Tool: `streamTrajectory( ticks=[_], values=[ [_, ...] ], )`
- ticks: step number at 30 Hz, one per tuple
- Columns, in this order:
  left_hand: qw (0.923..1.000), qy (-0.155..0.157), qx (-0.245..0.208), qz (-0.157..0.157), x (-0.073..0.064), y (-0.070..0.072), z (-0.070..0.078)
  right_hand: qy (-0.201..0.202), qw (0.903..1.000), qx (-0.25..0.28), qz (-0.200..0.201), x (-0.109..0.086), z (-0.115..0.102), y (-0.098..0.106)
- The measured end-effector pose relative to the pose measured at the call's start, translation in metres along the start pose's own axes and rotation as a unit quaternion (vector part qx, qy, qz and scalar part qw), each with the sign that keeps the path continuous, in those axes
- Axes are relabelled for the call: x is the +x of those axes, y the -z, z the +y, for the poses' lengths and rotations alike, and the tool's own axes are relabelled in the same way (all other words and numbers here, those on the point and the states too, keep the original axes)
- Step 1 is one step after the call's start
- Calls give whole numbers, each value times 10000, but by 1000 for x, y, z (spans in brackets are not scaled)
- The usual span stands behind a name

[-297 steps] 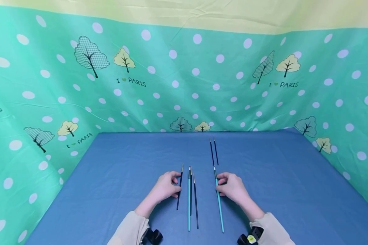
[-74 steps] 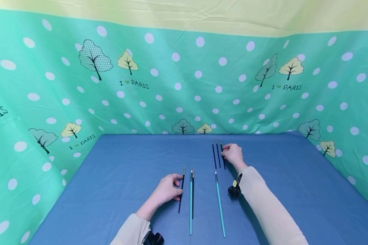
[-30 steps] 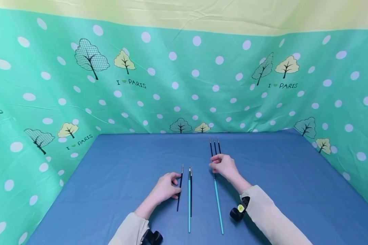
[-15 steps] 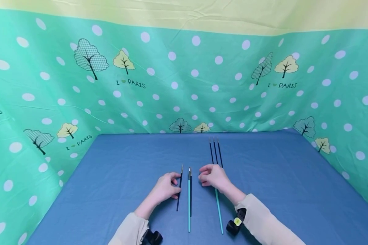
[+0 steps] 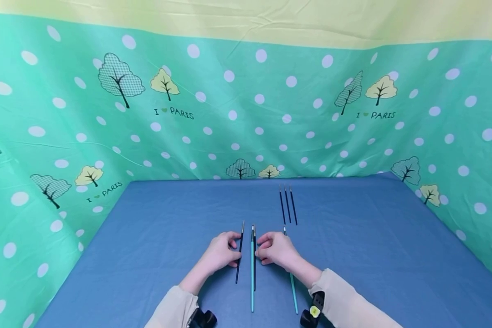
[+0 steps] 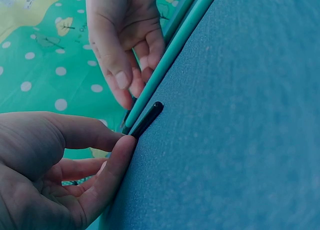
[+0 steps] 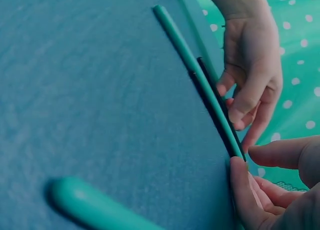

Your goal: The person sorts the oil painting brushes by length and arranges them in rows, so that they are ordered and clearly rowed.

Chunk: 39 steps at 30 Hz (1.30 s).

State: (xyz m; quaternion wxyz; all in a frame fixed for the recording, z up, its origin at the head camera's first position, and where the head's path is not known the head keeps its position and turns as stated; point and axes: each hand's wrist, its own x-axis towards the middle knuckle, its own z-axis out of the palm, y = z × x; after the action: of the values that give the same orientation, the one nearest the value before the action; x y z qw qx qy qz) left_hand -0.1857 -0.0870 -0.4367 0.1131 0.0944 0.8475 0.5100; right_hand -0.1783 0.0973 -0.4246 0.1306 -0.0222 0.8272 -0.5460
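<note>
My left hand (image 5: pixel 221 249) pinches a thin black paintbrush (image 5: pixel 238 269) between thumb and finger; its rounded handle end sticks out past the fingertips in the left wrist view. Just to the right, a long teal paintbrush (image 5: pixel 252 273) and a black paintbrush (image 5: pixel 255 275) lie side by side, nearly touching. My right hand (image 5: pixel 280 250) has its thumb and fingertip on either side of that second black paintbrush (image 7: pixel 212 106), near its bristle end. Another teal paintbrush (image 5: pixel 293 291) lies under the right hand, partly hidden by it.
Three short black paintbrushes (image 5: pixel 287 207) lie in a parallel row farther back, right of centre, bristles pointing away. A blue cloth (image 5: pixel 180 205) covers the table. A green dotted curtain (image 5: pixel 213 109) rises behind it and along both sides.
The right hand set a black paintbrush from the middle group into the back row as its third. It then came forward and left to the black brush beside the teal one. Left hand stays put.
</note>
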Motion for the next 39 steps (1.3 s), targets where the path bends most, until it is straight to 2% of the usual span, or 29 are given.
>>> streamTrajectory(
  ticks=[9,17,25,33,39],
  values=[
    [10000,0,-37,-11,-1,1,2,223,9970,-714,175,-1,-1,-5],
    [10000,-35,-47,13,-1,1,2,362,9929,-1092,286,-1,-1,-8],
    [10000,-15,-18,17,-2,1,2,347,9911,-1238,337,-1,-2,-9],
    [10000,9,2,4,-3,0,4,213,9926,-1124,417,-1,-3,-7],
    [10000,10,-20,-10,-3,0,4,200,9934,-1083,327,0,-1,-6]
  ],
)
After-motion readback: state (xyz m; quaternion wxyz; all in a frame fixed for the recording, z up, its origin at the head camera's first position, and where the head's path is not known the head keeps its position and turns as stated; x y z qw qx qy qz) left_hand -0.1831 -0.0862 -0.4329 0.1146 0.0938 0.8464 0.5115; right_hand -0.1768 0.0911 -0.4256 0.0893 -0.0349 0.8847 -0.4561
